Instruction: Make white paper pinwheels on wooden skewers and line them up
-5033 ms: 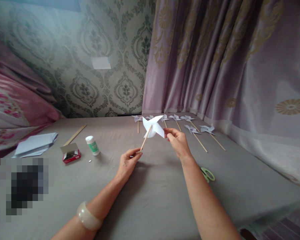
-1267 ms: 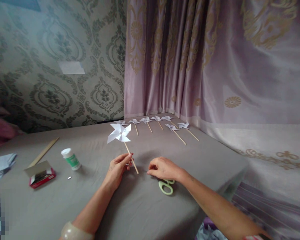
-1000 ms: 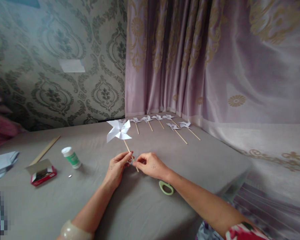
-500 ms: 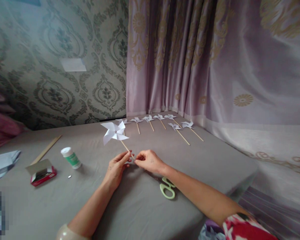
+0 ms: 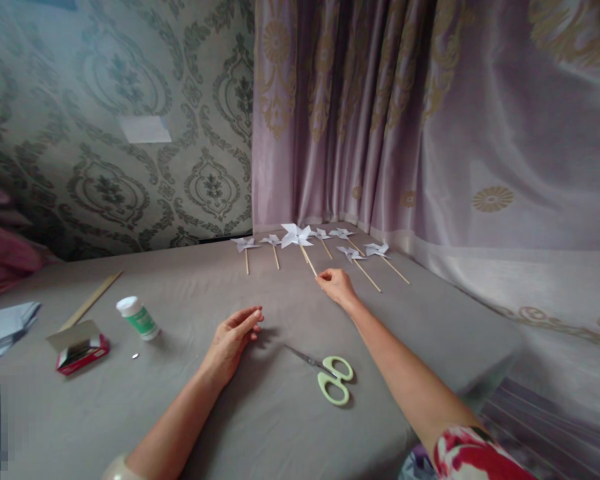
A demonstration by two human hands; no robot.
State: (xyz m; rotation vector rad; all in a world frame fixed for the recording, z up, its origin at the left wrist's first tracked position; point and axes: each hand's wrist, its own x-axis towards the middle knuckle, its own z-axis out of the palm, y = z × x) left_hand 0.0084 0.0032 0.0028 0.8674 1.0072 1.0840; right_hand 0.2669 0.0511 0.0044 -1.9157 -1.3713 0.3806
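Beyond the fingertips of the right hand (image 5: 335, 285), clamped on its pale wooden stick (image 5: 308, 261), extends a white folded-paper pinwheel (image 5: 296, 235), transferred from the left hand (image 5: 233, 339), now freed, fingers loosely parted and empty.

Beyond the green-handled metal scissors (image 5: 335, 378), the right hand (image 5: 335, 285) covers the foot of a white paper pinwheel (image 5: 291, 235), whose blades hide the top of another thin wooden stick (image 5: 307, 257). Left of the scissors, a tiny whitish speck (image 5: 135, 356) and the contents of an open red cardboard box (image 5: 84, 358) are indistinct; farther left, the picture's edge crops stacked white paper sheets (image 5: 6, 327).
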